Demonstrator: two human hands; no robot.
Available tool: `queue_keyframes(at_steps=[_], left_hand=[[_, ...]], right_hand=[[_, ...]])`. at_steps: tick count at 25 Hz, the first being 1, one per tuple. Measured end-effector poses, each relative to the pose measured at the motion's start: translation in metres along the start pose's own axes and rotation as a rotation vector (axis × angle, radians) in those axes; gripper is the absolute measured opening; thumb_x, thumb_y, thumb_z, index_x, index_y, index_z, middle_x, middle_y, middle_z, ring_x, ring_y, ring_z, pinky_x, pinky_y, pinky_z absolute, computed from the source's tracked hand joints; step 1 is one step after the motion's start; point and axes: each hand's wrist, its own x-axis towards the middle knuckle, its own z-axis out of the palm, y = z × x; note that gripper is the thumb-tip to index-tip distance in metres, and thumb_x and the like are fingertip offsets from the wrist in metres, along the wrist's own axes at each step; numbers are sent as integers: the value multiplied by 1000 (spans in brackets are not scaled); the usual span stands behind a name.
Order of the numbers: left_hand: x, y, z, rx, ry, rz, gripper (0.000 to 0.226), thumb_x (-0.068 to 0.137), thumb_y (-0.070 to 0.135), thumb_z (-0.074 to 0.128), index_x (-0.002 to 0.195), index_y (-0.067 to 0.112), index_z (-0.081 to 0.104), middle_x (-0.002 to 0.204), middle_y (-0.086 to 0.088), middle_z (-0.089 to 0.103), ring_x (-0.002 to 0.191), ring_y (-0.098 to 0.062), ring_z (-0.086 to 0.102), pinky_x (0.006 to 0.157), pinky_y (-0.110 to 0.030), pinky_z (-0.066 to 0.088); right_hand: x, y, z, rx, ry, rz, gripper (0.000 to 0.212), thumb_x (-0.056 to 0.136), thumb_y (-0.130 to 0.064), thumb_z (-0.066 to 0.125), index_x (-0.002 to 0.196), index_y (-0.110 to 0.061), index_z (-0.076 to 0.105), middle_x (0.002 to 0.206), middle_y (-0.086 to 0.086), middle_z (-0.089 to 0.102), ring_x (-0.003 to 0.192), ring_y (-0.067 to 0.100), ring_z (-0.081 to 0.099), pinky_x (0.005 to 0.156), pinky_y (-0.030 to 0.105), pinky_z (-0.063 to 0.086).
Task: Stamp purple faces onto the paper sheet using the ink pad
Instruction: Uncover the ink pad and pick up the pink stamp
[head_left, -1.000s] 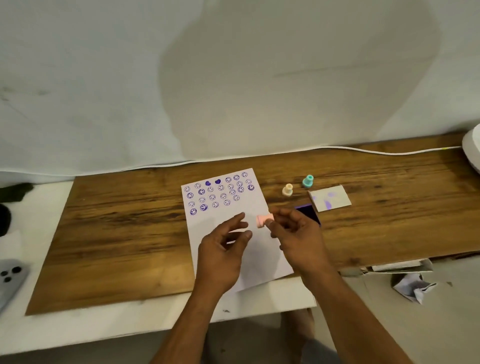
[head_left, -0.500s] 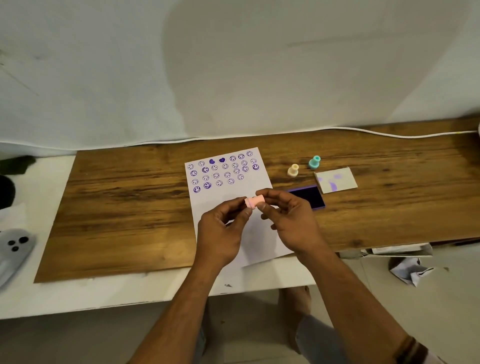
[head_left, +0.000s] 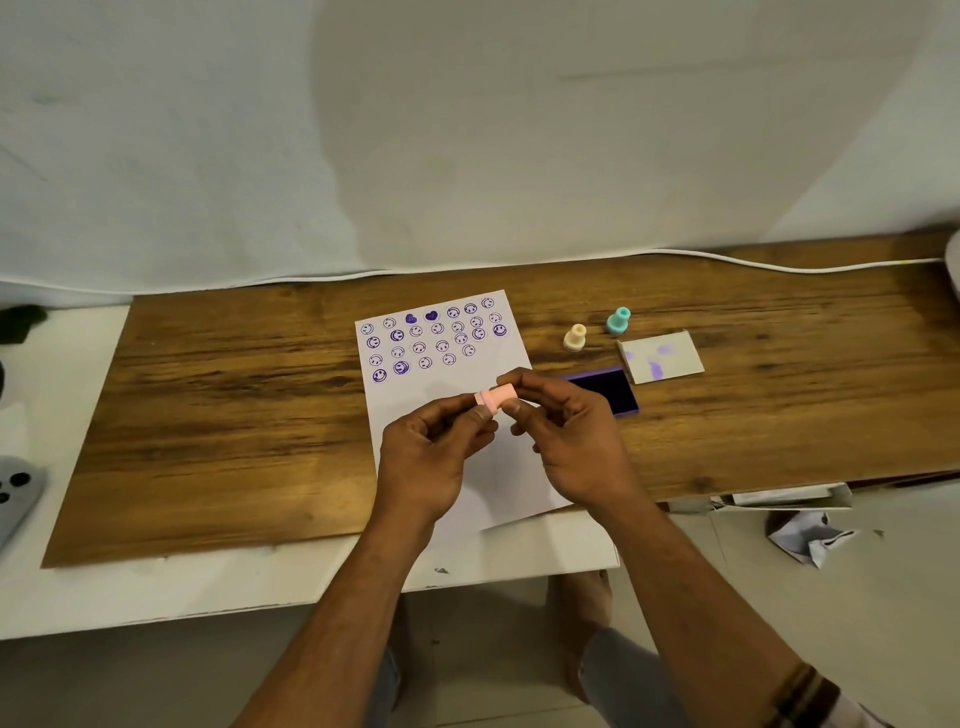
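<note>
Two hands met over the lower half of the white paper sheet (head_left: 496, 467), and between them we held a small pink plastic stamp (head_left: 496, 397) lying sideways. Our left hand (head_left: 431, 457) pinched its left end between thumb and fingers; our right hand (head_left: 569, 441) pinched its right end the same way, so both grips were closed on the one stamp, held above the paper and apart from it.

Rows of purple smiley faces, with two solid purple hearts among them, filled the top part of the sheet. Just right of our right hand lay the open purple ink pad (head_left: 608, 389), its dark surface facing up, partly hidden behind our fingers. Beside it sat its white rectangular lid (head_left: 662, 357), smudged with purple. Near the lid stood a cream plastic stamp (head_left: 574, 338) and a teal plastic stamp (head_left: 618, 320), both upright. All of it rested on the brown wood-grain tabletop (head_left: 234, 415).
</note>
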Motion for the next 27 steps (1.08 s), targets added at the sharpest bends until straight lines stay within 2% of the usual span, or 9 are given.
queue_keyframes(at_steps=[4,7,9,11,13,15,20,24,27], left_hand=[[3,0,-3,-122,25,-110,13,91,21,77,103,23,82,97,-3,84,91,-26,81,86,-38,65],[7,-3,-10,-139,63,-121,19,90,17,78,108,14,81,105,-8,82,95,-28,80,88,-41,65],[9,-6,-12,-94,80,-103,21,89,15,78,110,13,79,112,-9,80,97,-28,79,92,-44,64],[9,-9,-12,-78,93,-97,20,89,13,78,109,17,79,111,-7,80,96,-25,80,93,-44,63],[9,-9,-11,-57,113,-94,18,89,14,79,104,24,79,107,1,81,94,-21,80,92,-42,64],[9,-9,-12,-49,122,-92,18,89,14,79,99,29,78,101,8,81,93,-18,80,89,-39,64],[10,-9,-14,-50,114,-83,18,89,12,78,97,29,78,90,15,82,90,-15,80,86,-32,65],[10,-8,-15,-57,129,-91,18,89,13,78,105,22,79,106,1,81,96,-21,79,92,-40,64],[10,-8,-16,-49,136,-93,17,89,14,79,100,27,79,107,3,80,97,-21,79,94,-43,63]], right_hand=[[2,-1,-3,4,32,-40,36,94,-8,72,112,-39,70,105,-26,74,84,1,69,64,13,54],[9,2,-20,-103,185,3,26,91,-30,77,112,-44,72,99,-34,72,88,-4,67,63,10,52],[14,10,-38,-290,317,51,25,89,-43,77,114,-43,72,100,-29,70,90,-2,66,62,9,49],[18,22,-51,-461,359,65,28,92,-42,75,119,-36,70,109,-17,68,95,6,64,69,16,52],[20,31,-55,-642,343,51,25,95,-37,73,120,-32,69,112,-8,71,102,12,63,77,30,59],[21,38,-53,-779,330,11,26,97,-31,72,122,-28,70,113,-3,73,104,18,61,81,36,58],[23,43,-48,-920,311,-88,29,95,-20,74,124,-21,71,118,1,74,106,22,60,79,30,44],[20,43,-42,-919,335,-58,28,96,-22,73,124,-20,70,117,3,75,104,24,60,75,31,44],[21,40,-37,-950,363,-37,27,96,-25,73,123,-19,71,116,3,76,106,28,61,78,32,45]])
